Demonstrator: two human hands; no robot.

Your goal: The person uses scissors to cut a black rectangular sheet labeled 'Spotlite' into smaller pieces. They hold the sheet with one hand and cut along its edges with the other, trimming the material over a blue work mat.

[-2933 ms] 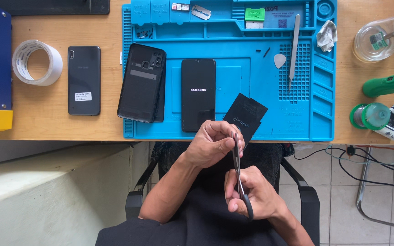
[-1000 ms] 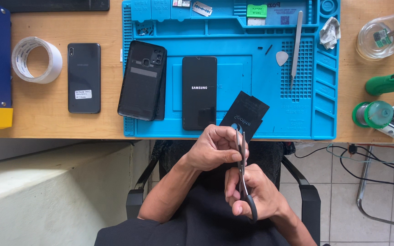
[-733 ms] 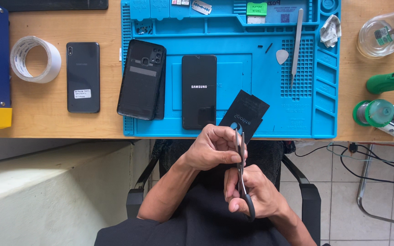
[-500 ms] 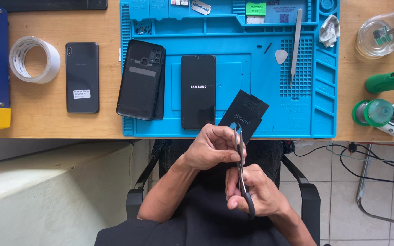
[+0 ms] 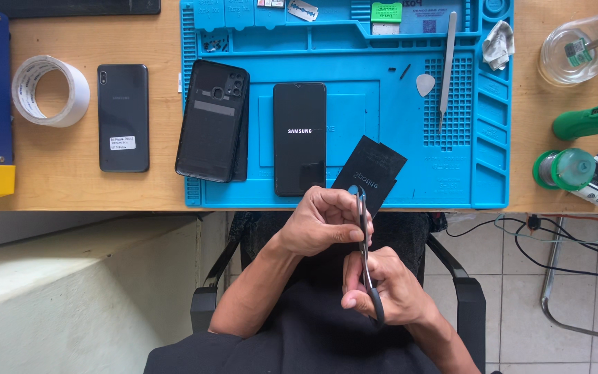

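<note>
Right hand grips the scissors, blades pointing up toward the bench's near edge; left hand pinches the black packet just above the blades.

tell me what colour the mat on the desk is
The mat is bright blue, seen in the head view.

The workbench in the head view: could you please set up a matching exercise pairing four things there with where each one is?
Things:
1. black packet
2. tape roll
3. tweezers
4. scissors

Places:
A. lying on the blue mat, towards its right side
B. on the bare wood near the desk's left end
C. gripped in the right hand
D. pinched in the left hand at the desk's front edge

Pairs: 1-D, 2-B, 3-A, 4-C
</note>
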